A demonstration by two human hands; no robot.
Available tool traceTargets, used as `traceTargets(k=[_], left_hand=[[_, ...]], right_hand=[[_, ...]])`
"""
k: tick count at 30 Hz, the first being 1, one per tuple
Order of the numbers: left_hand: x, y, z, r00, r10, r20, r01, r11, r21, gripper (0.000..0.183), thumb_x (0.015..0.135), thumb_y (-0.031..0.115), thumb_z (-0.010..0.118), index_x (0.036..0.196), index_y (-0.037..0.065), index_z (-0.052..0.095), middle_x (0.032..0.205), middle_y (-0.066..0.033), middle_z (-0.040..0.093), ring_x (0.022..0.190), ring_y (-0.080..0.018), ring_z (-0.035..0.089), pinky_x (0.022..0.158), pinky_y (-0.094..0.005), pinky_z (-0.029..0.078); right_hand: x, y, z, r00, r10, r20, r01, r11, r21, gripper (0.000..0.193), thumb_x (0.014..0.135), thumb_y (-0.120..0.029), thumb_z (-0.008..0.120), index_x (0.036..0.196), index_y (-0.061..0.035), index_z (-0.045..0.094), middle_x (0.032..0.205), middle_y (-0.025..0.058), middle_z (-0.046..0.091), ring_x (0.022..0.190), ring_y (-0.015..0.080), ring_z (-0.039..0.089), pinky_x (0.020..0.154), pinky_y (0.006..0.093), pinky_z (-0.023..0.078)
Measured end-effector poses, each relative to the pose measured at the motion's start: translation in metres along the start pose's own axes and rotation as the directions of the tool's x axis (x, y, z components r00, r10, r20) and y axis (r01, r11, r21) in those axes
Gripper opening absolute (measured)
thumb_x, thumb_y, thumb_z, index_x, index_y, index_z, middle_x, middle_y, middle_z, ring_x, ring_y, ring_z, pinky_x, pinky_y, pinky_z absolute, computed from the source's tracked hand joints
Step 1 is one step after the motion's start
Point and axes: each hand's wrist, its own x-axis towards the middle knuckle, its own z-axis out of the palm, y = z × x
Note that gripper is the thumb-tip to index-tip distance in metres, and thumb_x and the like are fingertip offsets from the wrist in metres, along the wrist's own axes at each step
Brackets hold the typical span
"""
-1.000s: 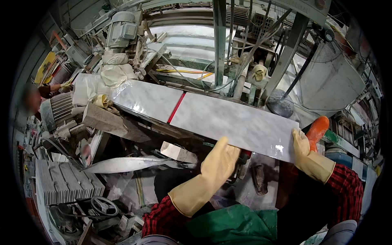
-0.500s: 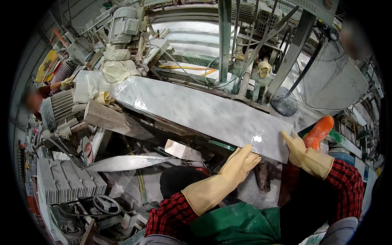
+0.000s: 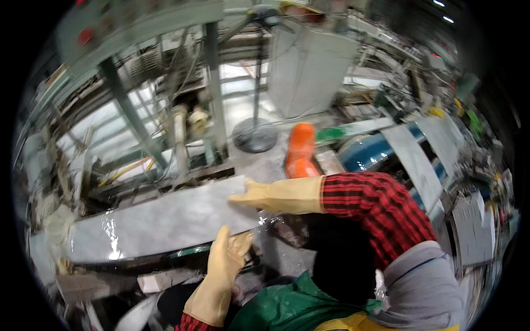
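A long pale grey, polished stone slab (image 3: 165,220) lies slantwise across the left and middle, its wet face shining. My right hand (image 3: 256,196), in a cream rubber glove, holds the slab's right end, with one finger lying on the top face. At the near edge, close to the right corner, is my left hand (image 3: 227,252), gloved the same way. Its thumb points up against the edge and its fingers are apart, loosely bent. The blur hides whether the left fingers touch the slab.
An orange rubber boot (image 3: 301,151) stands just beyond my right forearm. Behind it are a round black stand base (image 3: 255,135) and a green machine post (image 3: 215,83). To the right lie a blue rounded drum (image 3: 364,154) and pale strips (image 3: 414,160). A stone block (image 3: 165,280) sits below the slab.
The view has swung right, so the slab now sits further left in the picture. My left hand has loosened from its near edge; my right hand stays at the slab's end.
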Motion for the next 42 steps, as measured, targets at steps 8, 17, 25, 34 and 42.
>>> traceTargets(k=[8,17,25,34,42], left_hand=[[-0.007,0.000,0.020,0.960,0.047,-0.277,-0.038,0.999,0.035,0.040,0.098,0.041,0.063,0.110,0.003,0.061,0.104,-0.0082,0.067,0.095,-0.0220,0.067,0.085,-0.0337,0.061],[-0.006,-0.001,0.021,0.951,0.064,-0.303,-0.045,0.997,0.069,0.036,0.099,0.038,0.064,0.098,0.003,0.058,0.090,-0.0060,0.066,0.083,-0.0176,0.066,0.086,-0.0320,0.059],[-0.005,-0.004,0.023,0.980,-0.057,-0.191,0.077,0.993,0.095,0.048,0.100,0.037,0.062,0.127,-0.002,0.055,0.126,-0.0143,0.063,0.120,-0.0317,0.061,0.096,-0.0401,0.057],[-0.003,-0.003,0.007,0.996,-0.036,-0.082,0.042,0.996,0.074,0.053,0.102,0.038,0.056,0.132,-0.005,0.051,0.132,-0.0229,0.059,0.117,-0.0371,0.060,0.102,-0.0431,0.053],[0.000,0.000,-0.003,0.997,-0.027,0.072,0.021,0.996,0.090,0.047,0.104,0.036,0.052,0.130,-0.004,0.055,0.126,-0.0181,0.065,0.123,-0.0291,0.060,0.105,-0.0414,0.048]], right_hand=[[-0.033,0.009,-0.029,0.968,-0.251,0.002,0.237,0.912,-0.336,0.017,0.079,-0.019,0.071,0.092,-0.0081,0.069,0.079,0.0123,0.070,0.075,0.0315,0.071,0.063,0.0421,0.054],[0.014,0.017,0.008,0.983,0.160,0.093,-0.150,0.983,-0.102,0.025,0.080,-0.026,0.071,0.083,-0.0013,0.074,0.077,0.0132,0.072,0.068,0.0239,0.071,0.059,0.0401,0.057],[0.006,0.003,0.008,0.971,0.233,0.057,-0.236,0.969,0.070,0.031,0.083,-0.032,0.070,0.084,-0.0013,0.073,0.080,0.0129,0.071,0.066,0.0237,0.069,0.060,0.0378,0.057],[0.002,0.024,-0.005,0.985,0.088,0.146,-0.071,0.991,-0.117,0.054,0.090,-0.055,0.058,0.107,-0.0053,0.072,0.099,0.0202,0.072,0.088,0.0333,0.068,0.077,0.0424,0.052],[-0.030,0.006,-0.027,0.987,0.068,0.147,-0.048,0.990,-0.135,0.067,0.089,-0.059,0.062,0.130,-0.0060,0.065,0.114,0.0153,0.072,0.098,0.0263,0.068,0.089,0.0399,0.052]])
